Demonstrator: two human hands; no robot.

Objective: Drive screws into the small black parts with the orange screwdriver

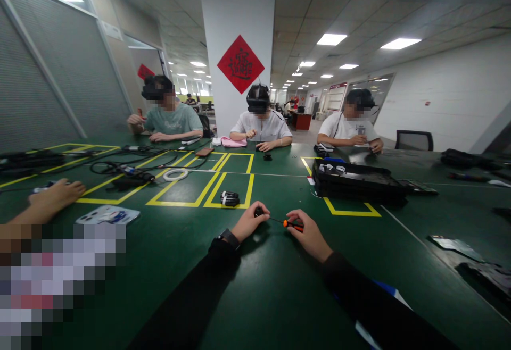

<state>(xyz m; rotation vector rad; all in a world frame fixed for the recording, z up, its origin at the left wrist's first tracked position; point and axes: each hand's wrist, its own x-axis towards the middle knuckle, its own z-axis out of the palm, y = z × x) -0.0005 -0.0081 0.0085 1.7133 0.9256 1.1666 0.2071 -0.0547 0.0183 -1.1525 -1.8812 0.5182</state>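
Observation:
My left hand (249,221) rests on the green table (279,286) with its fingers closed round a small black part (258,211). My right hand (307,233) is closed on a small screwdriver with an orange and black handle (293,224). Its thin shaft points left, and the tip meets the black part. Both my sleeves are black, and a watch (228,237) sits on my left wrist. Just beyond my hands, a small black and white device (230,198) lies inside a yellow taped square.
Three people with headsets sit across the table. Another person's hand (56,194) rests at the left near a phone (107,215). Cables (120,172) and a white tape ring (175,174) lie at the left, a black case (355,180) at the right.

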